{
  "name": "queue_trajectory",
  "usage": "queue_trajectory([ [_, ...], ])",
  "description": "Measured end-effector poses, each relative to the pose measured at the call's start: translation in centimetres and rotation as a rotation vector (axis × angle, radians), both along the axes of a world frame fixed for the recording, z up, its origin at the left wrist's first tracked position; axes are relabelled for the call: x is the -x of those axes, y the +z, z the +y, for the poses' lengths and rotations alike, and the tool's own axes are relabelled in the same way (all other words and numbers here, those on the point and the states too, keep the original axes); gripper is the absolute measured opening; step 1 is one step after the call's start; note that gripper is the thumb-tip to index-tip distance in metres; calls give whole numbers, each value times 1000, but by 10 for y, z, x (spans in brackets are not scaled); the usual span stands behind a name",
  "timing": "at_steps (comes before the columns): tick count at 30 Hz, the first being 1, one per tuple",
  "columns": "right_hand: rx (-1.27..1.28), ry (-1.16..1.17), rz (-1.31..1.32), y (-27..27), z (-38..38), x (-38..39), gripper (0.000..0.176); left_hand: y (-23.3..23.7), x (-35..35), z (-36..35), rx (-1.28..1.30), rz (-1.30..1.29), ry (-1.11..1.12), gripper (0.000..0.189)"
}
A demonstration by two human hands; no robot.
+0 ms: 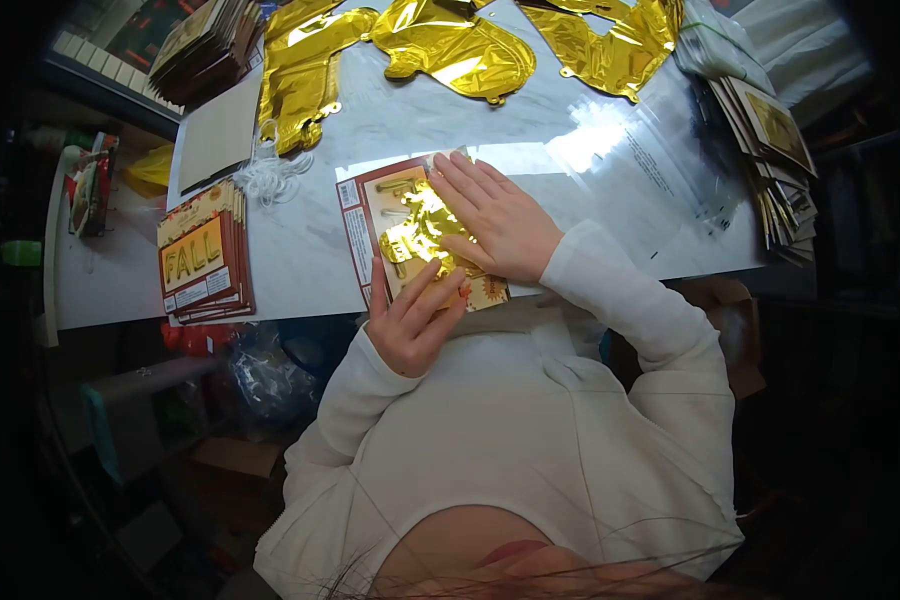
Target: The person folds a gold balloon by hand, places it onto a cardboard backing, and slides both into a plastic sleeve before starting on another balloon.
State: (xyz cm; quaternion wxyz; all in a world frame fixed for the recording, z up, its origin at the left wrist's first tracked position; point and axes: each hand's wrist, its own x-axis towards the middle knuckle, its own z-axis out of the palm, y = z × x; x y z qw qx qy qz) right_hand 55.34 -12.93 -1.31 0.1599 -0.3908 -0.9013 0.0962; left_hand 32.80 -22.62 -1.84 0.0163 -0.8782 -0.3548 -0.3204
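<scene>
At the table's front edge lies a printed card [356, 232] with a dark red border. A folded piece of gold foil [417, 232] rests on the card. My right hand [497, 222] lies over the foil's right side and the card's upper right, fingers stretched out. My left hand [413, 325] touches the foil's lower edge and the card with its fingers apart. To the left stands a stack of cards marked FALL [195, 262]. Both hands partly hide the card and the foil.
Gold foil balloons [450, 55] lie along the table's [370, 130] far side. Clear plastic bags [635, 165] are at the right, beside stacked cards [770, 130]. White string [273, 172] and a grey board [217, 140] lie at the left, below more stacked cards [202, 50].
</scene>
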Motion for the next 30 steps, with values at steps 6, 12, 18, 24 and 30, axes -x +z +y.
queue_trajectory([
  [6, -34, 9, 3, -6, 1, 0, 77, 5, 10, -31, 74, -58, -164, 21],
  [12, -50, 7, 5, -10, 2, 0, 74, 40, 81, -75, -28, -336, 21, 9],
  [18, -72, 3, 1, -11, 2, 2, 74, 58, 112, -56, -840, -383, 360, 7],
  [24, -69, -1, 17, -8, 1, 1, 75, 25, 55, 13, -138, -69, 177, 40],
  [30, -56, -3, 62, -7, 2, 0, 73, 16, 14, 8, 31, -45, -165, 47],
])
